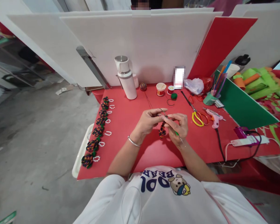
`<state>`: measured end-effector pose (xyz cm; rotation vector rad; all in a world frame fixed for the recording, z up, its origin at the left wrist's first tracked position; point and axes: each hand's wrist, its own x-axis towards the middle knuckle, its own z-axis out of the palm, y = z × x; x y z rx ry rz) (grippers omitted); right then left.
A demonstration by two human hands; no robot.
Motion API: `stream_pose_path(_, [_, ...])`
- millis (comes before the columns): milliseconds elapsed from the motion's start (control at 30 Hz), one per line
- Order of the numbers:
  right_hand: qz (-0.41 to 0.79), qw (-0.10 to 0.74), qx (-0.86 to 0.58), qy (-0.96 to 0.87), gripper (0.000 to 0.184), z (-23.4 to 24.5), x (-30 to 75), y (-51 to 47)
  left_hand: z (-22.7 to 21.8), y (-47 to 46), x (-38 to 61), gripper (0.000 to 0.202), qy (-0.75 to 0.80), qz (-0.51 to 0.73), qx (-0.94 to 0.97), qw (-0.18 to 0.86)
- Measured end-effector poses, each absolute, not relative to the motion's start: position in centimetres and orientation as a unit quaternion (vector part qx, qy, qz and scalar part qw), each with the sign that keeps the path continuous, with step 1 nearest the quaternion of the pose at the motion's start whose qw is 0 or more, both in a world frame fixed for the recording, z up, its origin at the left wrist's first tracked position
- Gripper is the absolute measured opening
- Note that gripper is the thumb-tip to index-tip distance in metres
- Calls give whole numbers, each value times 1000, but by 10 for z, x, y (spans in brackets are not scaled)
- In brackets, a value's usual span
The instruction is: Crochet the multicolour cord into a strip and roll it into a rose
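Observation:
My left hand (149, 120) and my right hand (178, 127) meet above the middle of the red table (130, 155). Between them hangs a small multicoloured thread flower (162, 130), dark with orange and green. Both hands pinch it at its top, where a thin wire (162, 110) sticks up past my left fingers. A green stem pokes out below my right palm. A silver bangle circles my left wrist. A thin dark thread runs from the hands back across the table.
Several finished thread flowers (96, 132) with white bead loops line the table's left edge. A white flask (126, 77), small cup (161, 89), green thread ball (174, 96), yellow scissors (196, 116), pink glue gun (214, 117) and power strip (247, 141) lie behind and right. White boards stand at the back.

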<state>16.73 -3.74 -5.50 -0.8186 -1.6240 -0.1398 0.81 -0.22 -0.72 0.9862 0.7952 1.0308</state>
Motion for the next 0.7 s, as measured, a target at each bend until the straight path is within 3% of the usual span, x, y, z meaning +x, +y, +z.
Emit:
stream_pose_path(233, [86,578,-283,-760,23,-43,199,-26,-1,1,-2,49,341,420,438,718])
stream_pose_path(467, [91,496,-269,-821,23,-15,222,-23,-2,3,-6,48,365,417,468,688])
stream_pose_path(700, [125,476,-273,-827,16,0,224,-27,2,0,-9,42,369,407,467,693])
